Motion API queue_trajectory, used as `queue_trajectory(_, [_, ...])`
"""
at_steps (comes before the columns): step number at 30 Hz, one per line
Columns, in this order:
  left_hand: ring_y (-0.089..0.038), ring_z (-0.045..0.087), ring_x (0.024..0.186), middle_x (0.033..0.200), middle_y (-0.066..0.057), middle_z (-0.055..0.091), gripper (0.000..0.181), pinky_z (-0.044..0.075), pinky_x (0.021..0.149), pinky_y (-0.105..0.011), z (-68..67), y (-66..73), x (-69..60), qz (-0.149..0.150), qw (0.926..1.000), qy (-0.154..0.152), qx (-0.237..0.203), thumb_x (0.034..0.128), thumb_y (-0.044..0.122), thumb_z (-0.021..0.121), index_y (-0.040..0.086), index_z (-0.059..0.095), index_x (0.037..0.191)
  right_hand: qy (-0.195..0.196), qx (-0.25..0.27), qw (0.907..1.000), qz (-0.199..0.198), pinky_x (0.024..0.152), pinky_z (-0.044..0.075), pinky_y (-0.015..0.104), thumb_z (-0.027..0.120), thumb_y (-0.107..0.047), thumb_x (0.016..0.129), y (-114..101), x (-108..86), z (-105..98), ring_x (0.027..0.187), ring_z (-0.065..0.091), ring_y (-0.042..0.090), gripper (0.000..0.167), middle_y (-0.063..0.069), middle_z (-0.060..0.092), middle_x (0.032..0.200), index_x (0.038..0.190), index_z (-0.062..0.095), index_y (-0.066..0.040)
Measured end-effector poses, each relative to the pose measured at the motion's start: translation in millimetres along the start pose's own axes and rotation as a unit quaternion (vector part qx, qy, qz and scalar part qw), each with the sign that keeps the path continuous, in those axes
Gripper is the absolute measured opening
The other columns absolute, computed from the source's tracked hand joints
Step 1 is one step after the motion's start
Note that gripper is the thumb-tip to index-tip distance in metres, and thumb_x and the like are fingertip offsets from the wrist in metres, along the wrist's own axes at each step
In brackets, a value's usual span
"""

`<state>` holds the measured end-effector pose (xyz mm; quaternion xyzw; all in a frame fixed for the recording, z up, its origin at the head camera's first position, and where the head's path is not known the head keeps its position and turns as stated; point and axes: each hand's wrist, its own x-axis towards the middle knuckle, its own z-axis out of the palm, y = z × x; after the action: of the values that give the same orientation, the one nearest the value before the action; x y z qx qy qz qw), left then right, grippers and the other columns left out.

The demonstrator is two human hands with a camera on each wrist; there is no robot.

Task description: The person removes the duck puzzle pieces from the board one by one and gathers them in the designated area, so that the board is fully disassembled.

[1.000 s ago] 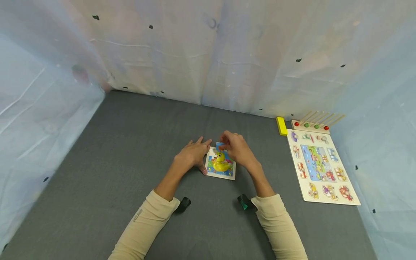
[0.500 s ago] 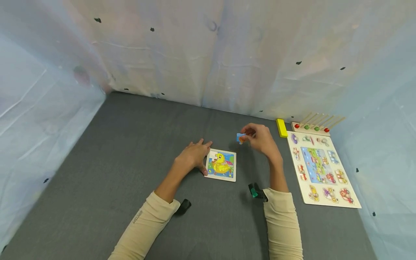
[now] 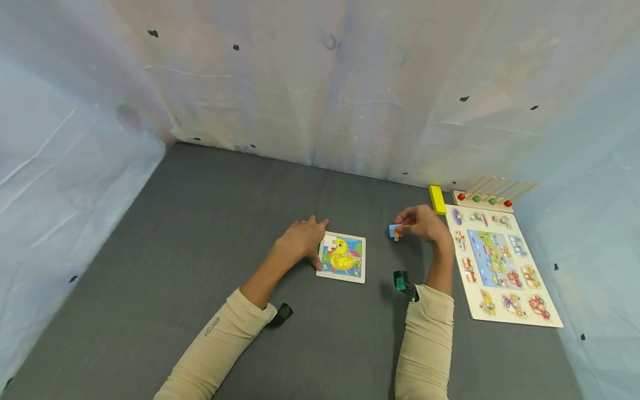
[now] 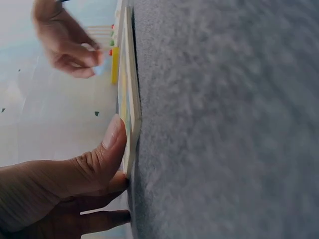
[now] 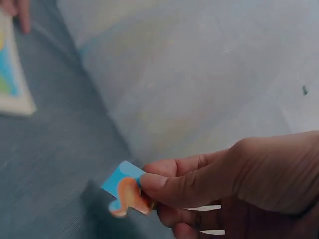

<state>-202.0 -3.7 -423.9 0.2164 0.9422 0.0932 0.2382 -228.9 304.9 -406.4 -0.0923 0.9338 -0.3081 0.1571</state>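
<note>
A small square duck jigsaw puzzle point(image 3: 342, 258) in a pale wooden frame lies flat on the dark grey tabletop. My left hand point(image 3: 302, 239) rests along its left side, thumb against the frame by the lower left corner and fingers spread near the upper one. In the left wrist view the thumb point(image 4: 110, 144) touches the frame's edge. To the right of the frame, my right hand point(image 3: 421, 223) pinches a puzzle piece point(image 5: 127, 190) between thumb and fingers. It is blue with an orange shape and is held above the table. A pale patch shows at the puzzle's upper left.
A large wooden vehicle puzzle board point(image 3: 500, 265) lies at the right. Behind it stand a peg rack point(image 3: 484, 201) with red and green beads and a yellow block point(image 3: 437, 200). Pale sheeting point(image 3: 280, 83) rises behind the table and at both sides.
My right hand has lifted the blue-and-orange piece off the duck puzzle's top left and carried it right, lately lower in the head view. My left hand stays at the frame.
</note>
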Motion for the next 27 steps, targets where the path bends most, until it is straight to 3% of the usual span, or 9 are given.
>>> queue_trajectory(5, [-0.046, 0.041, 0.152, 0.167, -0.031, 0.032, 0.12, 0.034, 0.126, -0.059, 1.3, 2.8, 0.0, -0.012, 0.9999, -0.005, -0.001, 0.0696, 0.036, 0.097, 0.004, 0.03, 0.164, -0.045, -0.024, 0.9983, 0.03, 0.072, 0.049, 0.026, 0.075, -0.004, 0.094, 12.3, 8.8, 13.4, 0.078, 0.061, 0.015, 0.013, 0.017, 0.076, 0.092, 0.102, 0.075, 0.006])
queue_trajectory(15, [-0.046, 0.041, 0.153, 0.167, -0.03, 0.032, 0.117, 0.033, 0.127, -0.06, 2.4, 3.4, 0.8, -0.015, 0.9998, -0.011, -0.006, 0.0725, 0.033, 0.096, 0.004, 0.03, 0.164, -0.035, -0.087, 0.9911, 0.095, 0.066, 0.044, 0.027, 0.078, -0.01, 0.091, -0.2, 8.4, 19.4, 0.074, 0.056, 0.016, 0.011, 0.007, 0.072, 0.08, 0.09, 0.074, 0.0])
queue_trajectory(21, [-0.046, 0.041, 0.153, 0.168, -0.03, 0.031, 0.117, 0.033, 0.127, -0.059, 1.8, 3.6, -0.4, -0.017, 0.9997, -0.013, -0.011, 0.0725, 0.033, 0.096, 0.005, 0.029, 0.165, -0.056, -0.098, 0.9881, 0.104, 0.061, 0.041, 0.027, 0.077, -0.015, 0.095, -3.8, 11.8, 22.3, 0.067, 0.052, 0.014, 0.019, 0.003, 0.072, 0.071, 0.081, 0.076, -0.002])
queue_trajectory(27, [-0.047, 0.043, 0.151, 0.167, -0.031, 0.031, 0.117, 0.034, 0.126, -0.059, 1.3, 2.0, 3.2, -0.007, 0.9999, -0.006, -0.011, 0.0727, 0.033, 0.096, 0.005, 0.029, 0.165, -0.065, -0.096, 0.9872, 0.11, 0.065, 0.043, 0.028, 0.075, -0.013, 0.096, -6.2, 12.9, 18.1, 0.072, 0.055, 0.016, 0.015, 0.008, 0.076, 0.078, 0.087, 0.075, -0.001])
